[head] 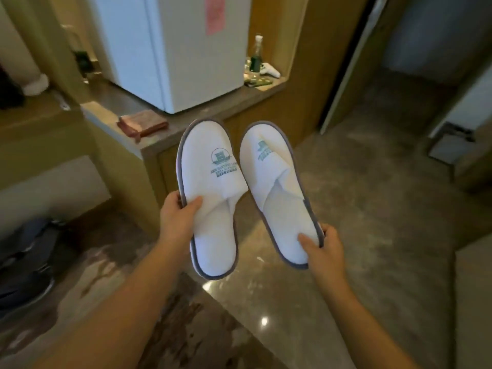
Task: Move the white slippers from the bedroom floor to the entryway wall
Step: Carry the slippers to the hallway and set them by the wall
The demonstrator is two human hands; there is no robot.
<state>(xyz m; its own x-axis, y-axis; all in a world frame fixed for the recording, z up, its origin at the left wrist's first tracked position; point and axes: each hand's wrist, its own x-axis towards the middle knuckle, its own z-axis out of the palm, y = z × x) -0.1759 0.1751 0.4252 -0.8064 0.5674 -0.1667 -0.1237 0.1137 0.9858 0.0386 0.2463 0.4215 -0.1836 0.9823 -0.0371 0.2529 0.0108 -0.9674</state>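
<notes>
Two white slippers with grey edging and a teal logo are held up in the air, toes pointing away from me. My left hand grips the left slipper at its left edge, thumb on the insole. My right hand grips the right slipper near the heel, thumb on the insole and fingers under the sole. The slippers hang side by side above the glossy marble floor, close together but apart.
A wooden counter with a white mini fridge and a brown folded item stands just ahead. Bottles sit in a niche behind it. A dark bag lies at the left. A passage opens at the right.
</notes>
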